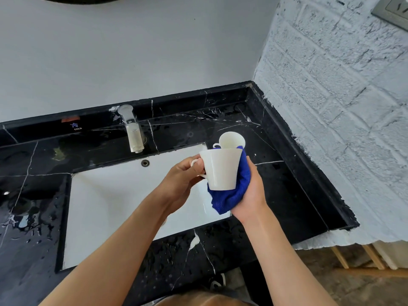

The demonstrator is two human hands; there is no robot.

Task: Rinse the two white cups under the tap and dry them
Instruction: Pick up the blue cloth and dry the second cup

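Observation:
My left hand grips a white cup by its handle and holds it upright above the right end of the sink. Against the far side of that cup, my right hand presses a blue cloth. A second white cup stands on the black counter just behind, its lower part hidden by the held cup and the cloth.
A metal tap rises behind the white sink; no water runs from it. The black marble counter is wet at the front and left. A white brick wall closes the right side.

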